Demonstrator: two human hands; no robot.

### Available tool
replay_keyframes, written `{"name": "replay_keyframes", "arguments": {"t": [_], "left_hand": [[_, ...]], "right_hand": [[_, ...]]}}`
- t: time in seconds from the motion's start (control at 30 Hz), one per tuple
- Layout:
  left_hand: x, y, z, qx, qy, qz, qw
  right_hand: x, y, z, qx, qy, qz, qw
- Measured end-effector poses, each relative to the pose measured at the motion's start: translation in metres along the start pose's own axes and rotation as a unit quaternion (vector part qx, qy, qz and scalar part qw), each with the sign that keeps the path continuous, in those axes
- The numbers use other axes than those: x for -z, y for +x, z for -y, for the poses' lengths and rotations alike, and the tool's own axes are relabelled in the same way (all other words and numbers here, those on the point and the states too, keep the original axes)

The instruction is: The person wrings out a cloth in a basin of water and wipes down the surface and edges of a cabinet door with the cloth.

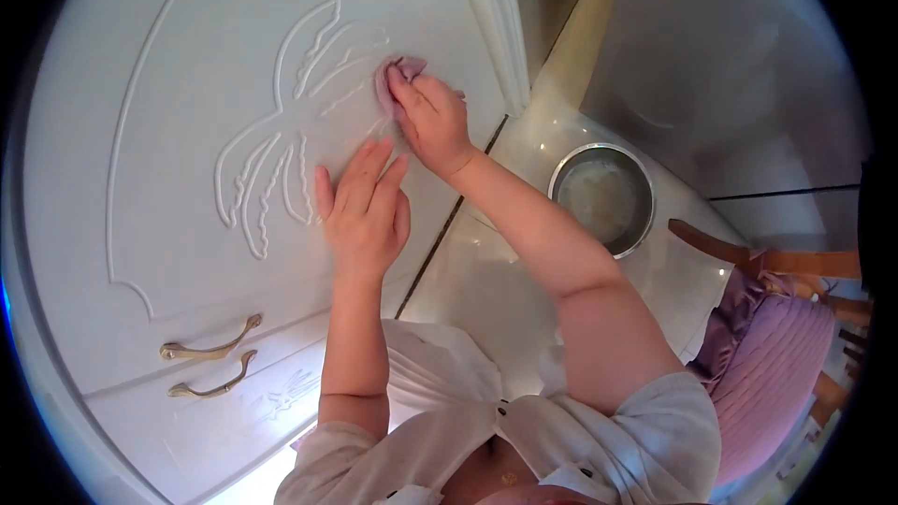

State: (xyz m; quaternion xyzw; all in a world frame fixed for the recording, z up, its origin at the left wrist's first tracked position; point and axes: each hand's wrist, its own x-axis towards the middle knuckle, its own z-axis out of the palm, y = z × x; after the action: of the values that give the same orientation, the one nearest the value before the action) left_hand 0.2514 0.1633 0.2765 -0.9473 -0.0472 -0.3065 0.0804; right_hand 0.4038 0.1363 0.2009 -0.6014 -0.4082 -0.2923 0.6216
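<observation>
A pinkish cleaning cloth (384, 93) is pressed against a white cabinet door (196, 65) with raised leaf-shaped relief. My right hand (432, 122) grips this cloth near the upper end of the relief, its fingers partly over the fabric. Lower on the same door, my left hand (365, 215) lies with fingers stretched out and somewhat apart, holding nothing. Its fingertips are beside the carved leaf lines, a short way below the cloth.
A round metal basin (603, 194) with cloudy liquid stands on the tiled floor (477, 271) to the right. Two brass-coloured handles, an upper handle (213, 344) and a lower handle (215, 380), project at lower left. A wooden chair (804, 262) with a pink cushion (772, 374) stands at right.
</observation>
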Motion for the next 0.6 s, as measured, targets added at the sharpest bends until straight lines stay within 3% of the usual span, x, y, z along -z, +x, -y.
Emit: {"name": "replay_keyframes", "arguments": {"t": [0.07, 0.17, 0.23, 0.27, 0.37, 0.43, 0.6], "left_hand": [[0.003, -0.001, -0.001, 0.006, -0.012, 0.000, 1.000], [0.009, -0.006, -0.002, -0.003, -0.081, -0.031, 0.996], [0.009, -0.016, -0.007, -0.022, -0.111, -0.026, 0.993], [0.006, -0.021, -0.006, -0.021, -0.109, -0.026, 0.994], [-0.002, -0.040, -0.004, 0.003, -0.088, -0.055, 0.995], [-0.002, -0.047, -0.005, 0.059, -0.085, -0.075, 0.992], [0.005, -0.060, -0.005, 0.062, -0.072, -0.062, 0.994]], "right_hand": [[0.003, -0.016, -0.007, 0.023, -0.003, 0.022, 0.999], [0.010, -0.022, -0.023, -0.016, -0.036, 0.083, 0.996], [0.013, -0.010, -0.024, -0.111, -0.019, -0.021, 0.993], [0.011, -0.007, -0.018, -0.112, -0.016, -0.020, 0.993], [0.003, -0.009, 0.006, -0.101, -0.018, -0.045, 0.994], [0.003, -0.020, 0.028, -0.061, 0.004, 0.025, 0.998], [0.006, -0.042, 0.043, 0.021, 0.063, 0.101, 0.993]]}}
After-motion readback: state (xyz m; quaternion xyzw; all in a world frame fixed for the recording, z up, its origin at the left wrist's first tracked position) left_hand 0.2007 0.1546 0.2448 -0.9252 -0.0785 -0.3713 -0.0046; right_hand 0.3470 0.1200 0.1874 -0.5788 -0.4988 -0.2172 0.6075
